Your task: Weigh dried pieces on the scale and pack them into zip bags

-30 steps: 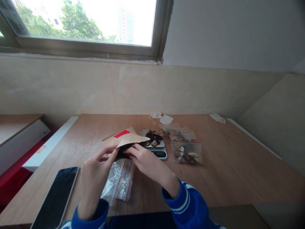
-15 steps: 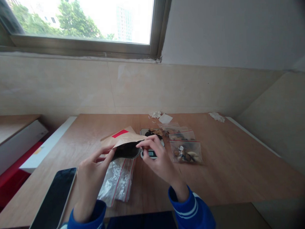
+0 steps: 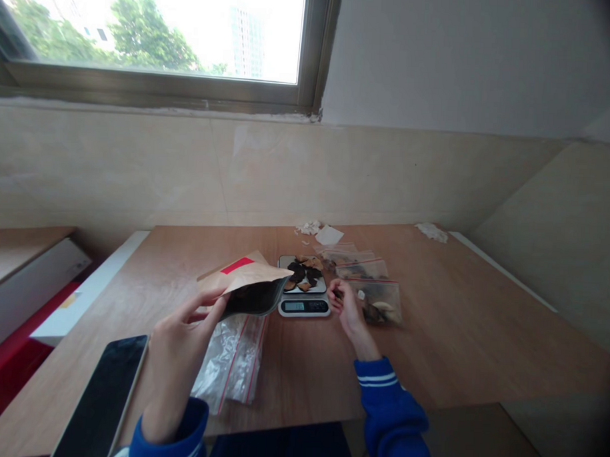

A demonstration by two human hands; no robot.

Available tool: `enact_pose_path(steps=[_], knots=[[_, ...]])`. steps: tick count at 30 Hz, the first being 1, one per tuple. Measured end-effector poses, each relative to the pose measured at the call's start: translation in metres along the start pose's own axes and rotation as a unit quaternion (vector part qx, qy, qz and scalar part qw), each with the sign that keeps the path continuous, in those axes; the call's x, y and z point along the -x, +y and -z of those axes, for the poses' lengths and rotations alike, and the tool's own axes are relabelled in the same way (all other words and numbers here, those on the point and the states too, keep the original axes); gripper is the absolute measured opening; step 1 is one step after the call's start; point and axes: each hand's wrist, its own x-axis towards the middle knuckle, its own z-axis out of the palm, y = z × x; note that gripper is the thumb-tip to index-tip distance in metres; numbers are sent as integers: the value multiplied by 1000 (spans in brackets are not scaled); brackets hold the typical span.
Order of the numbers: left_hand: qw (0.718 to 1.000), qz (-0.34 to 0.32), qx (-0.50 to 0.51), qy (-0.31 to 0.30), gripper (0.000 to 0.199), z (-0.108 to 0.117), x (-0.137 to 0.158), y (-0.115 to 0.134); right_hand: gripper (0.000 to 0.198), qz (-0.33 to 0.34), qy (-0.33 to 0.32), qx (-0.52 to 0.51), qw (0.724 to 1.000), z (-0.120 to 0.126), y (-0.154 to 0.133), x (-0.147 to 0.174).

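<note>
In the centre of the frame, an opened brown paper pouch with a red label was grasped at its near left edge by the left hand, between the thumb and the fingers. The pouch was held above the table, and its dark inside was turned to the lower right. The right hand was seen right of centre, with its fingers curled, just beside a white digital kitchen scale. A small dark bit was shown at these fingers, but whether it was grasped cannot be told. On the plate of the scale, dark and light brown dried slices were spread. To the right of the scale, clear plastic zip bags with brown contents were laid, partly covered by the right hand. Below the pouch, flat clear plastic bags with red closing strips were placed on the light brown wooden table. In the lower left of the frame, a black-screened smartphone was laid
</note>
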Motion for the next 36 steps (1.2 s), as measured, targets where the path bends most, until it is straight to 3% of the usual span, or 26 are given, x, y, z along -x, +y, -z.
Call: enact_pose_path(steps=[3, 6, 9, 12, 19, 29, 36], knots=[[1000, -1, 0, 0, 38, 1, 0, 1, 31, 68, 0, 171, 983, -6, 2, -5], [1000, -2, 2, 1, 39, 1, 0, 1, 30, 152, 43, 394, 905, -11, 6, -8], [1000, -4, 2, 1, 38, 1, -1, 1, 24, 137, 81, 538, 828, -13, 10, -11], [1000, -5, 7, -3, 38, 1, 0, 0, 19, 112, 93, 585, 798, -15, 11, -11], [1000, -6, -3, -4, 39, 1, 1, 0, 14, 84, 119, 573, 806, -10, 6, -11], [1000, -19, -4, -12, 36, 0, 0, -1, 22, 147, 122, 521, 832, -7, 23, -20], [1000, -12, 3, -14, 38, 1, 1, 0, 20, 151, 153, 515, 830, -3, 5, -6]])
